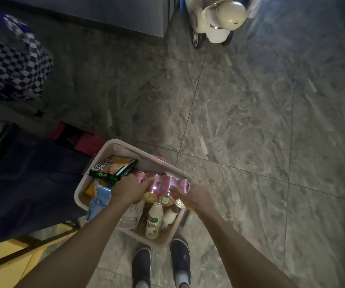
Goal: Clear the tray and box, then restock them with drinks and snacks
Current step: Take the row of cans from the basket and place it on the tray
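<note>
- A home, most likely a living area, shown by a polished grey marble-tile floor.
- A cream toy scooter stands by a dark cabinet.
- A checkered cloth lies at the left edge.

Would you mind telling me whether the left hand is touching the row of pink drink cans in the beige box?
Touching. The head view shows the left hand with fingers laid over the pink drink cans.

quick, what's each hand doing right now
Left hand: closed on the row of pink drink cans in the beige plastic box.
Right hand: closed on the same cans' other end.
</note>
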A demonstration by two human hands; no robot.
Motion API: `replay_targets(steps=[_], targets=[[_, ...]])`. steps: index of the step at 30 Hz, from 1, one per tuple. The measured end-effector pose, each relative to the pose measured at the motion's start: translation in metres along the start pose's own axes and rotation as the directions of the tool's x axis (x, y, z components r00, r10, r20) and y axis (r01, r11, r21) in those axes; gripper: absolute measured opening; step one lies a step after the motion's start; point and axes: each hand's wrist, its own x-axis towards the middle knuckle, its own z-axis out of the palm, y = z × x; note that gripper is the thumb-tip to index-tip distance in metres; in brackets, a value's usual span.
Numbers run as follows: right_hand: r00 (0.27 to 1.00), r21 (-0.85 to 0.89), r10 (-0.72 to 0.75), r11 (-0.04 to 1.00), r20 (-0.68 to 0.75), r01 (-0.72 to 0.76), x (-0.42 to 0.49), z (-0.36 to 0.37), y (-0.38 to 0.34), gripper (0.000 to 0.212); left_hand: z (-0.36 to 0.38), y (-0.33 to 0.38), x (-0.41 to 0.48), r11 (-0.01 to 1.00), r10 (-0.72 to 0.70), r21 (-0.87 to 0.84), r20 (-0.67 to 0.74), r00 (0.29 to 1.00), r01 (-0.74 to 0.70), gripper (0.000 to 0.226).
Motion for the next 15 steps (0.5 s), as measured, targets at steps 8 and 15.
replay_targets(steps=[8, 15], targets=[[1.000, 0.187, -0.029, 0.982, 0.002, 0.028, 0.009, 0.004, 0.007, 0.055, -0.010, 0.004, 0.004, 0.997, 0.000, -0.073, 0.033, 0.999, 0.003, 0.072], [0.976, 0.313, -0.165, 0.928, -0.144, 0.203, -0.016, -0.031, -0.007, 0.059, -0.037, -0.005, -0.021, 0.940, 0.048, -0.331, -0.115, 0.992, -0.084, 0.116]])
